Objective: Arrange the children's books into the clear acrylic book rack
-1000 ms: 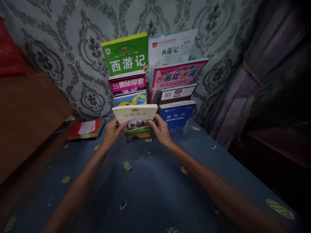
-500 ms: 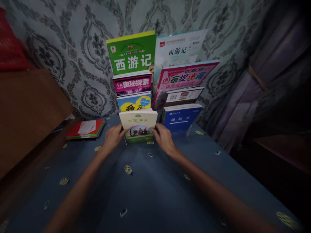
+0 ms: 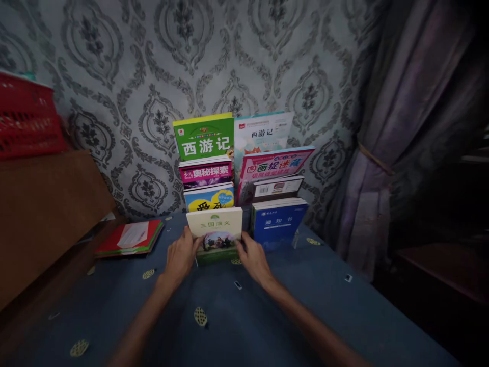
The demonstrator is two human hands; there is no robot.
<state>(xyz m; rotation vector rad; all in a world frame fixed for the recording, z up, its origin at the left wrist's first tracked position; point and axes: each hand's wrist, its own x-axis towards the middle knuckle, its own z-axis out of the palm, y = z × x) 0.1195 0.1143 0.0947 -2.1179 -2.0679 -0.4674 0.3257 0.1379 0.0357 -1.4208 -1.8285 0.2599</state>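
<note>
A cream-and-green book (image 3: 215,232) stands upright, its front cover facing me. My left hand (image 3: 182,253) grips its left edge with the thumb on the cover. On the opposite edge, my right hand (image 3: 252,257) holds it the same way; the other fingers are partly hidden behind. Directly behind it rise a blue-and-yellow book (image 3: 209,197), a magenta book (image 3: 206,173) and a tall green book (image 3: 204,137). To the right stand a blue book (image 3: 279,227), a dark book with a white label (image 3: 278,188), a pink book (image 3: 275,165) and a pale book (image 3: 263,133).
Red and green folders or thin books (image 3: 132,237) lie flat at the left on the blue cloth (image 3: 229,326). Beyond them are a cardboard box (image 3: 49,214) and a red basket (image 3: 28,117). Patterned wallpaper (image 3: 153,66) backs the books; a tied curtain (image 3: 376,163) hangs right.
The camera view has tilted up, so everything sits lower in the picture. Both hands still hold the cream-and-green book, which stays in front of the left row.
</note>
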